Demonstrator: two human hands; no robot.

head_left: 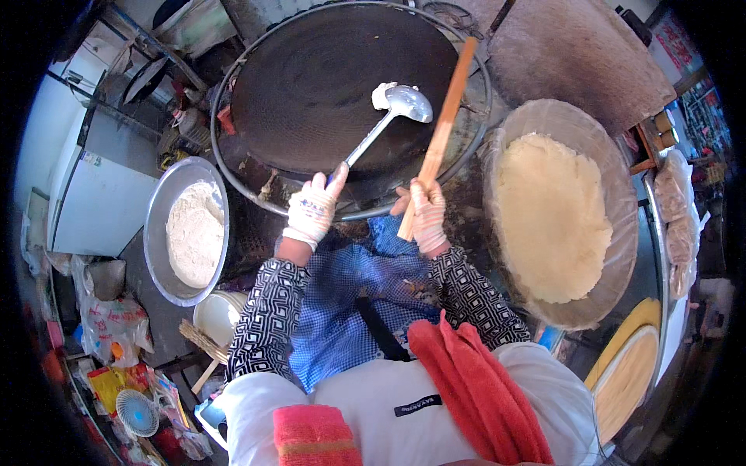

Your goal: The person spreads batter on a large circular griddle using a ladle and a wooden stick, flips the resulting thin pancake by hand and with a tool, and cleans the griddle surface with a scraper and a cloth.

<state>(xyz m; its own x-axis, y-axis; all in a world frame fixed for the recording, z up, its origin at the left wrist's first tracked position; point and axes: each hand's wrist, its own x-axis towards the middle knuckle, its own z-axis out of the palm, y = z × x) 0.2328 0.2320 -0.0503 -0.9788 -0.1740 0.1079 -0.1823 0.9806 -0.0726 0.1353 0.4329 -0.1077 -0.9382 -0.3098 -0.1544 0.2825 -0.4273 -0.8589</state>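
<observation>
My left hand (pixel 314 203), in a striped work glove, is closed round the handle of a metal ladle (pixel 409 104). A pale lump of dough or batter (pixel 382 95) shows at the far side of the ladle's bowl, over the big round griddle (pixel 311 101). My right hand (pixel 426 213), gloved too with bare fingertips, grips a long flat wooden stick (pixel 445 124) near its lower end. The stick slants up and away across the griddle's right side.
A metal basin of pale batter or flour (pixel 194 241) stands left. At right is a large plastic-lined tub of yellowish meal (pixel 552 217). A metal ring (pixel 217 140) surrounds the griddle. Round wooden boards (pixel 625 380) lean at lower right; a white pail (pixel 219 317) stands by my left forearm.
</observation>
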